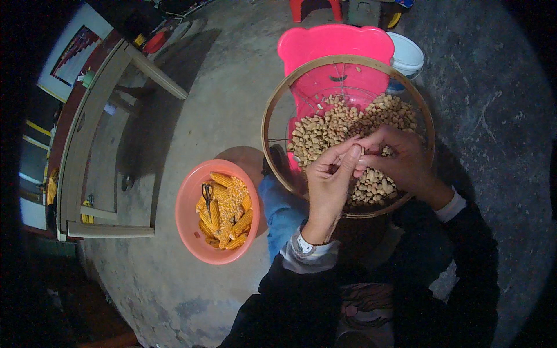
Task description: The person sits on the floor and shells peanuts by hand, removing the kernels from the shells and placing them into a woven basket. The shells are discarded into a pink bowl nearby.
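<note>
A round sieve point(270, 98) with a wooden rim rests on a pink plastic chair, in front of my body. Many unshelled peanuts point(320, 132) lie spread in it. Above them, my left hand point(333, 169) and my right hand point(398, 158) meet at the fingertips. Both pinch one small thing, which looks like a peanut point(362, 150); the fingers hide most of it. My right hand covers part of the peanut heap.
Left of my knee, an orange plastic basin point(185, 217) on the concrete floor holds corn cobs point(241, 224), loose kernels and black-handled scissors point(207, 193). Behind the sieve rises the pink chair's backrest point(335, 41), beside a white bucket point(408, 52). A wooden table point(91, 100) stands far left.
</note>
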The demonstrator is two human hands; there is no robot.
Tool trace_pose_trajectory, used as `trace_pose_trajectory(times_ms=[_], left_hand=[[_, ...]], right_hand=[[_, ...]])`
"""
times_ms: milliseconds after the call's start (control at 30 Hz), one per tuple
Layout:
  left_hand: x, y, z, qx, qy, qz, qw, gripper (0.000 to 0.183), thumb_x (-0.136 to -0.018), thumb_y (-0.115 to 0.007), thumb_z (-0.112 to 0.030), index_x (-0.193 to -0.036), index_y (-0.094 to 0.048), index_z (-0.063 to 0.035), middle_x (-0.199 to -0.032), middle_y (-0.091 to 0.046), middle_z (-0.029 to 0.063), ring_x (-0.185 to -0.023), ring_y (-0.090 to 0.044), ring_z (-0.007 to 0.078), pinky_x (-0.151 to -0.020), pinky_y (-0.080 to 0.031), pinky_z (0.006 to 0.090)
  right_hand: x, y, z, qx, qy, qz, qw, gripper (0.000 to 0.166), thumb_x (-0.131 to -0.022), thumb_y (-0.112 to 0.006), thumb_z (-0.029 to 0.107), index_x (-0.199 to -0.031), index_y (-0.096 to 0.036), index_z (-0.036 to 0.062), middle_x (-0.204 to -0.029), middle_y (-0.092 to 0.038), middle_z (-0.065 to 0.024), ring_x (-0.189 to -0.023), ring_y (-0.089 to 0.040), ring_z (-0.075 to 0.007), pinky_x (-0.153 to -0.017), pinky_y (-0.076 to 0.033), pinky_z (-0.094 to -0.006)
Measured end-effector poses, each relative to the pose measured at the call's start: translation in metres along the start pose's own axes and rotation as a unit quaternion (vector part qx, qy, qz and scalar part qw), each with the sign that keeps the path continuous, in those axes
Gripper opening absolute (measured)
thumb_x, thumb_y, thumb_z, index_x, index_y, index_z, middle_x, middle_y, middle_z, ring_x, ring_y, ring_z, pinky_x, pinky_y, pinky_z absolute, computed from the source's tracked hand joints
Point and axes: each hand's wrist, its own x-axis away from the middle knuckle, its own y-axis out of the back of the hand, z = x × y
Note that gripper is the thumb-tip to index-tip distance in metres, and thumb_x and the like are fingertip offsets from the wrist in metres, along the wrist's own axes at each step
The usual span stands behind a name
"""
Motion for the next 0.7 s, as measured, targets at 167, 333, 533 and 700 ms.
trace_pose_trajectory(times_ms=[167,333,533,700], left_hand=[[0.002,-0.003,-0.001,-0.005,0.008,-0.020,1.000,0.029,-0.092,-0.060,-0.022,-0.112,-0.064,-0.0008,-0.085,-0.067,0.0036,-0.069,-0.057,0.0056,-0.063,-0.048,0.0186],[0.003,0.000,-0.001,0.025,0.015,-0.024,0.999,0.032,-0.094,-0.056,-0.023,-0.116,-0.062,-0.0009,-0.091,-0.066,0.0026,-0.071,-0.056,0.0052,-0.065,-0.048,0.0182],[-0.001,-0.001,0.001,0.188,0.071,-0.006,0.980,0.035,-0.097,-0.050,-0.022,-0.127,-0.052,-0.0032,-0.102,-0.062,0.0006,-0.083,-0.059,0.0054,-0.071,-0.050,0.0179],[-0.002,0.004,-0.001,0.257,0.121,0.022,0.959,0.035,-0.097,-0.049,-0.020,-0.128,-0.050,-0.0041,-0.101,-0.062,0.0010,-0.087,-0.060,0.0067,-0.075,-0.052,0.0176]], right_hand=[[-0.001,-0.002,0.000,-0.089,-0.024,0.008,0.996,0.013,-0.082,-0.066,0.001,-0.093,-0.061,-0.0008,-0.082,-0.065,-0.0093,-0.072,-0.066,-0.0154,-0.067,-0.052,-0.0268],[-0.002,-0.011,-0.009,-0.214,-0.068,-0.016,0.974,0.015,-0.083,-0.065,0.001,-0.096,-0.059,-0.0008,-0.083,-0.065,-0.0089,-0.072,-0.066,-0.0161,-0.069,-0.053,-0.0281],[-0.003,-0.005,-0.010,-0.212,-0.110,-0.036,0.970,0.016,-0.081,-0.067,-0.001,-0.095,-0.060,0.0019,-0.092,-0.064,-0.0060,-0.090,-0.062,-0.0118,-0.080,-0.050,-0.0265],[-0.002,-0.003,-0.016,-0.080,-0.060,-0.042,0.994,0.018,-0.079,-0.068,0.001,-0.096,-0.062,0.0026,-0.095,-0.065,-0.0056,-0.089,-0.061,-0.0115,-0.078,-0.048,-0.0270]])
